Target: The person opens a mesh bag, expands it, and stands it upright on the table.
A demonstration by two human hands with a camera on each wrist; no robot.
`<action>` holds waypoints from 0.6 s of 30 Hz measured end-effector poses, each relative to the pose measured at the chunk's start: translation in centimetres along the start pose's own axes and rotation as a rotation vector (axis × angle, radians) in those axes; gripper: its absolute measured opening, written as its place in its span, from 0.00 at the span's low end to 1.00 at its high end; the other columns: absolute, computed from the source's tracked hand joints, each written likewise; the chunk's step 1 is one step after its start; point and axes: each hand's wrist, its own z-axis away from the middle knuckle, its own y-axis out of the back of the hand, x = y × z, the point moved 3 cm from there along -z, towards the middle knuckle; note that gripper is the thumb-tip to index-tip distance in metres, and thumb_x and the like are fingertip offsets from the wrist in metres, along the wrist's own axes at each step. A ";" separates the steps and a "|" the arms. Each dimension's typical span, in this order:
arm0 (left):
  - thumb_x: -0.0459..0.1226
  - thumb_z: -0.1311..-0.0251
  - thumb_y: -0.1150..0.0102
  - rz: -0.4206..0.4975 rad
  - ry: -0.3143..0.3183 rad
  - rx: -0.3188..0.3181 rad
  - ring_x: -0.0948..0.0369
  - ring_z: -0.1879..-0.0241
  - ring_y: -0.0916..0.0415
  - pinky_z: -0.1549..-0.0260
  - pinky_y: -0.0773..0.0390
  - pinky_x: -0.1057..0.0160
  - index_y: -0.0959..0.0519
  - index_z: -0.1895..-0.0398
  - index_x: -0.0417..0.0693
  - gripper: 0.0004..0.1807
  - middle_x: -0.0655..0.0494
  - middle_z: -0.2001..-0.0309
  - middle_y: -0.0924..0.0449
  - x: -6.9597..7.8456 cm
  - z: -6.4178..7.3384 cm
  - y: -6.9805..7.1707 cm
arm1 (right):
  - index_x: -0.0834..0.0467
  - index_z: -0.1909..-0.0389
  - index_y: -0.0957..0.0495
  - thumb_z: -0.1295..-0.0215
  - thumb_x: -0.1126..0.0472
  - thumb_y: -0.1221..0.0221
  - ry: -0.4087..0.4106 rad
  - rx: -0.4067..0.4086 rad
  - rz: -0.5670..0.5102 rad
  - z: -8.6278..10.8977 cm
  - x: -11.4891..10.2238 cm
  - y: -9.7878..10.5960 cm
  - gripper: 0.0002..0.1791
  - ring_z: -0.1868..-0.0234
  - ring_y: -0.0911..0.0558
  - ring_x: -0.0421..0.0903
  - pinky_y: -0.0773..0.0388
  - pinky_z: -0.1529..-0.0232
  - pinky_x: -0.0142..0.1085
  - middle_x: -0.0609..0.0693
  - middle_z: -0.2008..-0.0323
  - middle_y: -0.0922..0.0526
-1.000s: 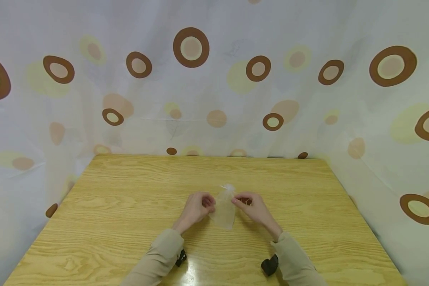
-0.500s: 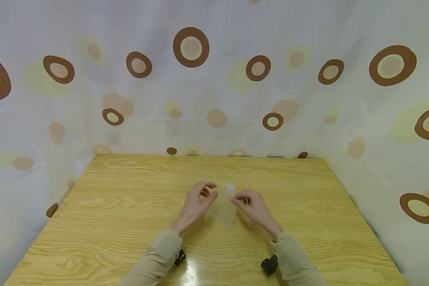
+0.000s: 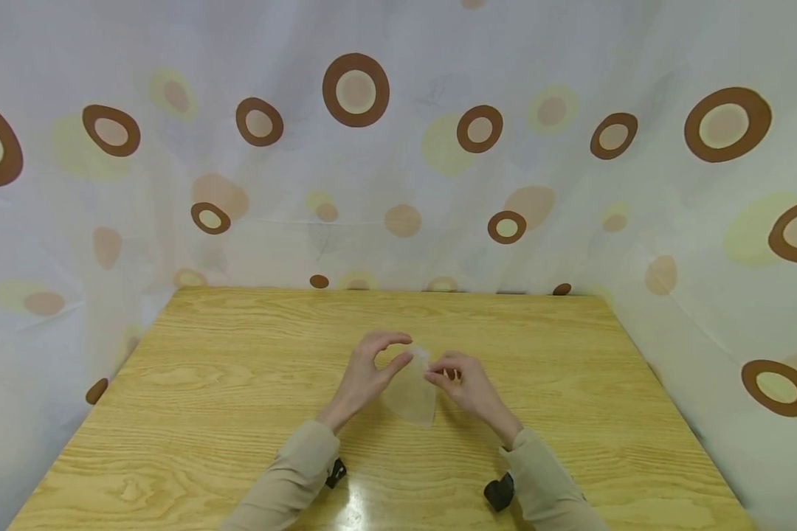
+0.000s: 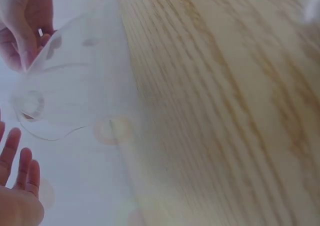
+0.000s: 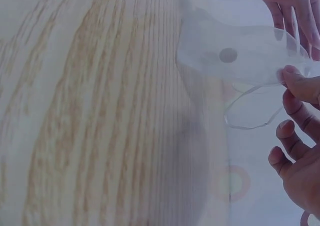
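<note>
A sheer white drawstring pouch (image 3: 413, 398) hangs between the hands over the table. My right hand (image 3: 470, 387) pinches its upper right edge between thumb and forefinger, as the right wrist view shows up close at the pouch (image 5: 240, 51). A loop of thin ribbon (image 5: 250, 128) dangles below that pinch. At the pouch's gathered top, my left hand (image 3: 364, 372) holds its thumb and forefinger apart, tips right by the cloth. In the left wrist view, the fingers of the left hand (image 4: 17, 186) are spread, gripping nothing.
Both hands work above a wooden table (image 3: 239, 346) with a light grain. Behind and beside it hangs a white curtain (image 3: 398, 162) printed with brown and pastel circles. A black strap piece (image 3: 499, 493) shows beneath the right sleeve, another black piece (image 3: 336, 473) beneath the left.
My left hand has let go of the pouch's left side, moved up toward its top and spread thumb and forefinger. The right hand keeps its pinch, shifting slightly left.
</note>
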 end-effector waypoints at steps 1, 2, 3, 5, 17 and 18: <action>0.39 0.34 0.35 0.003 0.000 -0.006 0.51 0.41 0.23 0.43 0.22 0.49 0.16 0.47 0.45 0.14 0.50 0.46 0.15 0.0 0.0 0.0 | 0.63 0.66 0.12 0.37 0.66 0.33 0.005 -0.003 0.000 0.0 -0.1 0.0 0.04 0.75 0.36 0.34 0.38 0.73 0.27 0.46 0.76 0.23; 0.39 0.34 0.35 0.009 0.001 -0.010 0.52 0.42 0.23 0.43 0.22 0.49 0.16 0.48 0.46 0.14 0.51 0.47 0.14 0.1 -0.1 0.0 | 0.64 0.66 0.13 0.38 0.66 0.33 0.013 -0.005 -0.001 0.0 -0.1 0.0 0.04 0.75 0.36 0.34 0.38 0.73 0.27 0.47 0.76 0.23; 0.38 0.34 0.35 0.015 0.000 -0.012 0.52 0.43 0.22 0.43 0.22 0.49 0.16 0.49 0.45 0.13 0.51 0.48 0.13 0.1 -0.1 0.0 | 0.64 0.67 0.13 0.38 0.66 0.33 0.018 -0.005 -0.001 -0.1 -0.2 0.0 0.04 0.74 0.36 0.34 0.38 0.73 0.27 0.47 0.76 0.23; 0.38 0.35 0.35 0.023 0.001 -0.007 0.53 0.46 0.20 0.45 0.22 0.49 0.15 0.52 0.45 0.11 0.51 0.52 0.12 0.1 0.0 0.0 | 0.64 0.67 0.13 0.38 0.67 0.33 0.023 -0.008 -0.002 -0.1 -0.2 -0.2 0.03 0.74 0.36 0.34 0.38 0.73 0.27 0.47 0.76 0.23; 0.37 0.37 0.32 0.063 -0.001 -0.001 0.56 0.59 0.16 0.53 0.19 0.47 0.13 0.60 0.45 0.06 0.51 0.61 0.11 0.1 0.1 0.2 | 0.58 0.67 0.12 0.36 0.65 0.33 0.013 -0.035 0.019 -0.1 -0.7 -0.1 0.02 0.73 0.35 0.35 0.37 0.71 0.28 0.46 0.72 0.20; 0.37 0.37 0.32 0.066 0.001 -0.005 0.56 0.60 0.16 0.53 0.19 0.47 0.13 0.61 0.45 0.06 0.51 0.61 0.11 0.1 0.1 0.2 | 0.57 0.67 0.12 0.36 0.64 0.33 0.013 -0.035 0.017 0.0 -0.7 -0.1 0.02 0.73 0.35 0.35 0.37 0.70 0.28 0.46 0.72 0.20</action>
